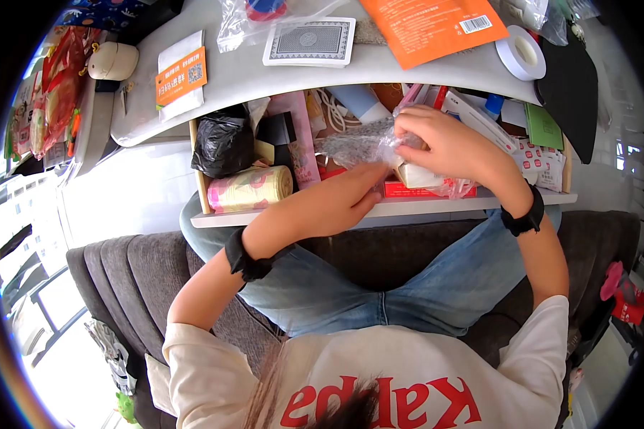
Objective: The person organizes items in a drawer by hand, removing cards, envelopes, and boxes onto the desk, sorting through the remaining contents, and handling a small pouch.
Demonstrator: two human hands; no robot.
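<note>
Step in hand: by the look of it, handling a clear, crinkled plastic bag with a speckled grey look point(354, 148) over an open white drawer with pale wooden sides point(225, 218).
Bag's place: above the drawer's middle, between its back and front edge, over other contents.
Right hand point(447, 145): thumb and forefinger pinching the bag's film at its right end.
Left hand point(329, 204): palm down across the drawer's front edge, fingers close together and reaching to the bag's near side; whether they grip film, I cannot tell.
Next move calls for: probably a sure pinch from both hands, with loose film kept off the flat red box point(408, 190) near the front edge.
Hidden: left fingertips where the hands meet; much of the red box, under film and hands; the drawer's back, under the grey desktop point(139, 118).
Hard to make out: the bag's contents, and whether a whitish piece below the right hand is inside it.
Left corner: a knotted black plastic bundle point(223, 146), its contents unseen.
</note>
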